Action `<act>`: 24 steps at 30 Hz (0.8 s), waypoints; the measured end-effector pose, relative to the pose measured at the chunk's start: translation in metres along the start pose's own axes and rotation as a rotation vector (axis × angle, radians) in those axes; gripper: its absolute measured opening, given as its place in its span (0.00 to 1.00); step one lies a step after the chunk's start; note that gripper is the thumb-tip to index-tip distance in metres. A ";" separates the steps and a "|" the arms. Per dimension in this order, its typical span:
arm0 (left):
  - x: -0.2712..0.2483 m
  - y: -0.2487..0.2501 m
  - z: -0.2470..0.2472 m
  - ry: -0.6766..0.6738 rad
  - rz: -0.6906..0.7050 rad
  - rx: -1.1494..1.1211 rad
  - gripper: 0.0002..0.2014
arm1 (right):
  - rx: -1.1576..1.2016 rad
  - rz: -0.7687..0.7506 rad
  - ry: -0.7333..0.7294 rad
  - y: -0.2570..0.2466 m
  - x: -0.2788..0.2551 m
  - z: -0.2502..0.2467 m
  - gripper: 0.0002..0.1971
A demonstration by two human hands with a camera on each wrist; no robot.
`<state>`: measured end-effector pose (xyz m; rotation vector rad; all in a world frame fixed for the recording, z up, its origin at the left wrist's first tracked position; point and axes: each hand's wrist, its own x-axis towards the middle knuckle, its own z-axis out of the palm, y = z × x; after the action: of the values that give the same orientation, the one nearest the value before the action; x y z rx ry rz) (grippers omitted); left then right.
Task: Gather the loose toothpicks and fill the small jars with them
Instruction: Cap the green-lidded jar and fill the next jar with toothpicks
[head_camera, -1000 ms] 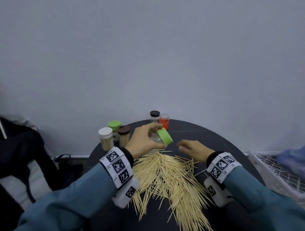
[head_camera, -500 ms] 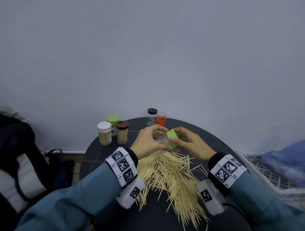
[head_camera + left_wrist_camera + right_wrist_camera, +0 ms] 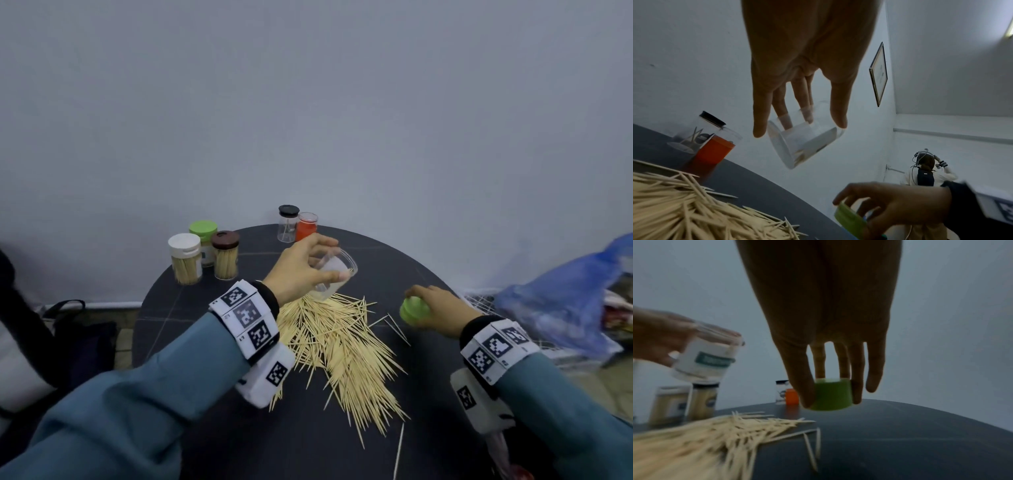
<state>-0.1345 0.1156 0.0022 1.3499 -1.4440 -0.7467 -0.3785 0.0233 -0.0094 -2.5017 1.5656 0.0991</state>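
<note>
From the head camera, your left hand [image 3: 301, 270] holds a clear jar [image 3: 334, 274] up over the far end of the toothpicks [image 3: 339, 346]. Your fingers and thumb curl round the jar, and it is tipped on its side with no lid on it. Your right hand [image 3: 436, 313] is off to the right, apart from the jar. It grips a green lid [image 3: 413, 311] low over the round dark table [image 3: 191, 301]. The toothpicks lie in a big loose pile on the table between your two arms. Three full jars [image 3: 203, 257] stand together at the back left. A black-lidded jar [image 3: 287, 224] and an orange jar [image 3: 306, 226] stand side by side at the back middle.

From your left wrist, the fingertips [image 3: 758, 129] press the clear jar from both sides. A few toothpicks lie inside it. The pile is at the bottom left.

From your right wrist, the picture is a bit blurry. Your thumb and fingers [image 3: 857, 382] pinch the green lid from both sides, just above the table. The pile spreads out to the left.
</note>
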 end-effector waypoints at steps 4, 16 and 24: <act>0.005 0.001 0.000 0.044 0.006 -0.006 0.27 | -0.075 0.105 -0.088 0.016 0.008 0.010 0.25; 0.015 -0.004 0.000 0.099 -0.011 0.058 0.26 | -0.126 0.007 -0.137 -0.042 0.002 0.025 0.37; 0.014 -0.006 -0.001 0.082 -0.008 0.105 0.28 | -0.112 0.062 -0.173 -0.053 -0.003 0.028 0.33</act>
<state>-0.1304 0.1016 0.0006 1.4506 -1.4302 -0.6204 -0.3310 0.0538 -0.0301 -2.4499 1.6074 0.4116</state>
